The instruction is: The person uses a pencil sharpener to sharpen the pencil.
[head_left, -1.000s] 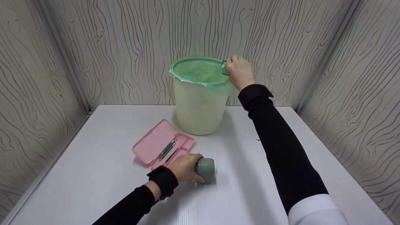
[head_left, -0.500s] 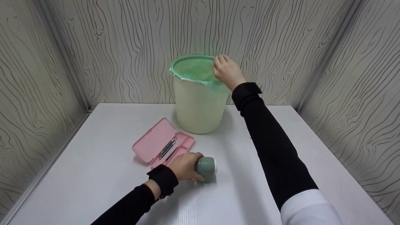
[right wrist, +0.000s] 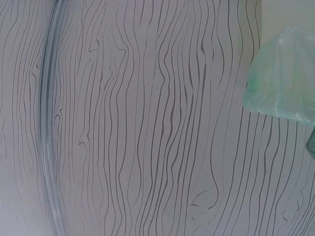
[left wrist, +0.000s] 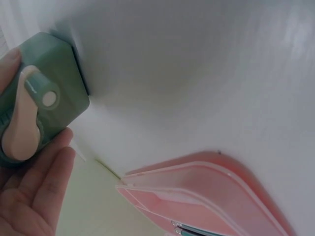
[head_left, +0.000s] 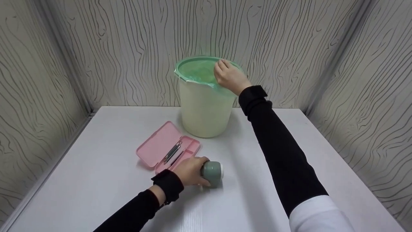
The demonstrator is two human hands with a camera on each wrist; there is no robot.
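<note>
In the head view my left hand [head_left: 190, 170] grips a green pencil sharpener [head_left: 211, 170] on the white table, beside the pink pencil case. The left wrist view shows the sharpener [left wrist: 61, 78] with its pale crank handle [left wrist: 23, 118], my fingers around its sides. My right hand [head_left: 230, 76] is over the right side of the bin's rim, fingers curled downward. It holds the sharpener's small see-through green shavings drawer, which the hand hides in the head view. A dark green edge of that drawer [right wrist: 310, 143] shows at the right border of the right wrist view.
A tall pale bin [head_left: 206, 109] with a green rim and thin green liner bag [right wrist: 283, 81] stands at the table's back. In front of it lies the open pink pencil case [head_left: 159, 145], holding several dark pencils [head_left: 173, 153]. Wood-patterned walls [head_left: 135, 48] enclose the table.
My right hand has moved left over the bin's opening and turned, so the drawer has gone out of sight behind it. My left hand and the sharpener have stayed in place.
</note>
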